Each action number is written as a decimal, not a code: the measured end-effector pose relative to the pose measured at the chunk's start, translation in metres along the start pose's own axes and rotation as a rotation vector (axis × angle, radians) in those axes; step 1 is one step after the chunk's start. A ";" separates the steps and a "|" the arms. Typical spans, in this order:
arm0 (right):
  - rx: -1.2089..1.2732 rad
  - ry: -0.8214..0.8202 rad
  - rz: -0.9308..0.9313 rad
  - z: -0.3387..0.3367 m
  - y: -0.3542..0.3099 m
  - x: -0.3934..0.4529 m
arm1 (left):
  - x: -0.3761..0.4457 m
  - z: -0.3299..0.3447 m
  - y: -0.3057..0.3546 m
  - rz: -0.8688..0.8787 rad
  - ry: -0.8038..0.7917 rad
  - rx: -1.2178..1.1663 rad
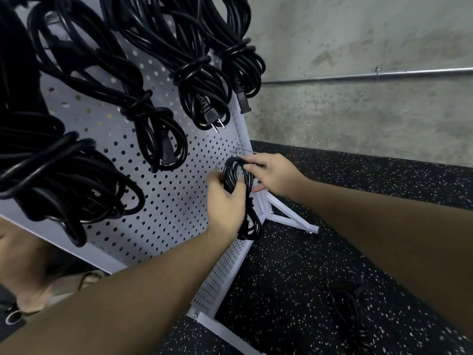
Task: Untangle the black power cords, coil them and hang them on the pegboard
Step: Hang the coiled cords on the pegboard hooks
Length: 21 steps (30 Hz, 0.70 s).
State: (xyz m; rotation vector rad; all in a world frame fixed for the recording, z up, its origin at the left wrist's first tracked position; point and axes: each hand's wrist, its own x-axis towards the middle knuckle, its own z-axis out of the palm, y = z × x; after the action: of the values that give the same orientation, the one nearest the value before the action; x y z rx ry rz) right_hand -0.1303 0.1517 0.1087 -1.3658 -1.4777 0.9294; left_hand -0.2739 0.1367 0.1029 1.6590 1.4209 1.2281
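Both forearms reach in from the lower edge; left hand (pixel 225 206) curled round a coiled black cord (pixel 240 185), right hand (pixel 273 175) pinching its top loop, held against the white pegboard (pixel 174 190) just below a bare metal hook (pixel 243 149), other coiled cords (pixel 158 119) hanging above.

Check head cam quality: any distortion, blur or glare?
Head view: strong wide-angle bowing, pegboard edges and wall pipe curve; hung cords at upper left loom oversized; coil between left hand and right hand fairly sharp; floor cord smeared; light flat, no glare.
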 end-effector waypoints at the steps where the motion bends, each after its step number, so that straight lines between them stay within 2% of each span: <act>1: 0.001 0.002 0.008 0.001 0.000 0.002 | 0.001 -0.001 -0.002 0.010 0.015 -0.014; 14: 0.104 -0.044 0.102 0.021 0.021 0.012 | 0.005 -0.013 -0.038 -0.006 0.067 0.069; 17: 0.032 -0.091 0.080 0.012 0.018 0.004 | 0.001 -0.017 -0.038 -0.033 0.040 0.088; 21: -0.207 -0.121 0.095 -0.007 0.014 -0.015 | -0.006 -0.026 -0.025 0.001 0.030 0.164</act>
State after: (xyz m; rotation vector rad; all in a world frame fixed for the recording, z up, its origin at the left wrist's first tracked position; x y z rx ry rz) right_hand -0.1192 0.1384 0.0957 -1.5635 -1.6494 0.9534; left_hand -0.3077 0.1334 0.0888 1.7558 1.5756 1.1688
